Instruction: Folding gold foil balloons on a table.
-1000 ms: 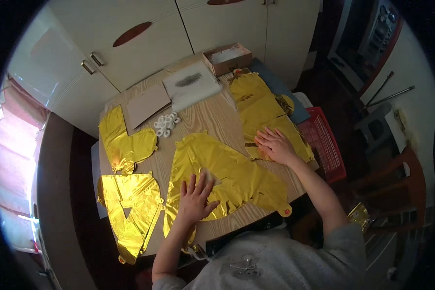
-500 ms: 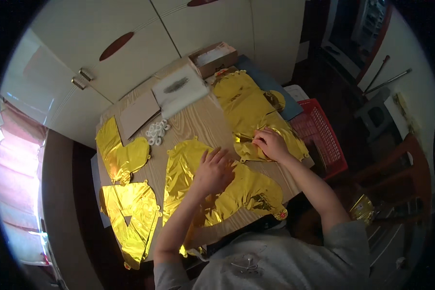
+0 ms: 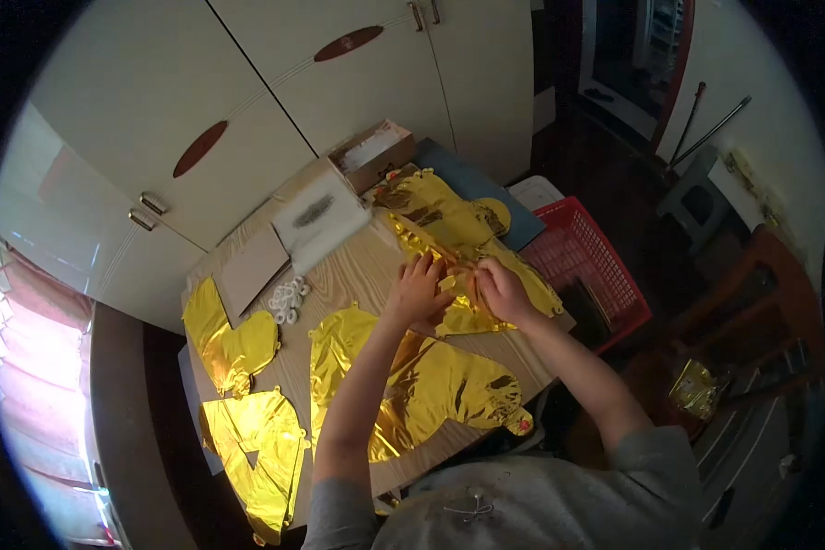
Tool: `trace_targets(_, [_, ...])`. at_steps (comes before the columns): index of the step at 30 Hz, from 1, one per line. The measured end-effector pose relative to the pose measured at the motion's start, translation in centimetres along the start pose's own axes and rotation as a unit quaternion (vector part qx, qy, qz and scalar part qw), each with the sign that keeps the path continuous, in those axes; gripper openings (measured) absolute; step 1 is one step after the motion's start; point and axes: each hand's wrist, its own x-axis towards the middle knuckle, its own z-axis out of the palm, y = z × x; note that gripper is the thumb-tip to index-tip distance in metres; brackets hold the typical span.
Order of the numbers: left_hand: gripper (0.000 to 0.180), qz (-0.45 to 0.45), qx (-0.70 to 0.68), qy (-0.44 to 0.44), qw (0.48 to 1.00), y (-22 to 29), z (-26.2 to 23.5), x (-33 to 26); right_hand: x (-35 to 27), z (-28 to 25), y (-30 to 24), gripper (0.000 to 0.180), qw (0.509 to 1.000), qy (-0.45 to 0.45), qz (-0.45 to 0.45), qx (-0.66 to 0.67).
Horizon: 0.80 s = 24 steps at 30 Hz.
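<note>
Flat gold foil balloons lie across the wooden table. At the right side, my right hand (image 3: 504, 293) is closed on the edge of one gold foil balloon (image 3: 463, 316), pinching it. My left hand (image 3: 416, 293) rests against the same foil with its fingers apart, just left of the right hand. Part of that foil stands up, creased, beyond my fingers. Below my hands lies a large gold foil balloon (image 3: 458, 371), partly covered by my left forearm. Two more, a curved foil balloon (image 3: 234, 335) and one with a triangular hole (image 3: 270, 431), lie at the left.
Several white rings (image 3: 288, 300) are heaped beside a cardboard sheet (image 3: 252, 270) and a smudged white block (image 3: 321, 220). An open cardboard box (image 3: 376, 158) stands at the back. A red plastic basket (image 3: 605, 266) and a wooden chair (image 3: 770, 312) are to the right.
My left hand has moved from over the middle balloon to the foil at the right. The right-hand balloon's edge has been lifted and folded up. The view has shifted.
</note>
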Motion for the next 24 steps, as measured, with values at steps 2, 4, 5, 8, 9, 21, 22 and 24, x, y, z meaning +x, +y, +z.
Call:
trace_targets(2, [0.062, 0.009, 0.034, -0.061, 0.998, -0.1, -0.7, 0.2, -0.3, -0.2, -2.9, 0.016, 0.990, 0.033, -0.123, -0.067])
trace_targets(4, [0.067, 0.018, 0.068, -0.183, 0.981, 0.5, -2.5, 0.5, -0.5, -0.8, -6.1, 0.012, 0.968, -0.010, -0.214, -0.129])
trace_targets(5, [0.066, 0.014, 0.057, -0.197, 0.979, 0.6, -2.7, 0.2, -1.0, -0.4, -8.0, 0.011, 0.957, -0.030, -0.246, -0.147])
trace_targets(8, [0.063, -0.018, -0.087, -0.113, 0.990, -0.5, -1.0, -1.5, -2.9, 1.4, -11.6, 0.013, 0.932, -0.115, -0.306, -0.157])
trace_targets(9, [0.062, -0.017, -0.162, -0.073, 0.984, -0.6, 0.0, -1.5, -3.9, 1.7, -12.1, 0.014, 0.926, -0.140, -0.311, -0.163])
trace_targets(21, [0.044, -0.094, -0.645, 0.058, 0.756, -9.8, -6.0, -13.4, -10.5, 6.3, -16.3, 0.014, 0.899, -0.210, -0.337, -0.186])
trace_targets(22, [0.035, -0.136, -0.376, 0.068, 0.914, -9.4, -8.3, -14.2, -10.8, 6.8, -16.2, 0.013, 0.898, -0.217, -0.335, -0.184])
trace_targets(24, [0.025, -0.167, -0.051, 0.054, 0.983, -9.3, -12.4, -16.0, -11.5, 7.7, -15.9, 0.012, 0.897, -0.231, -0.330, -0.180])
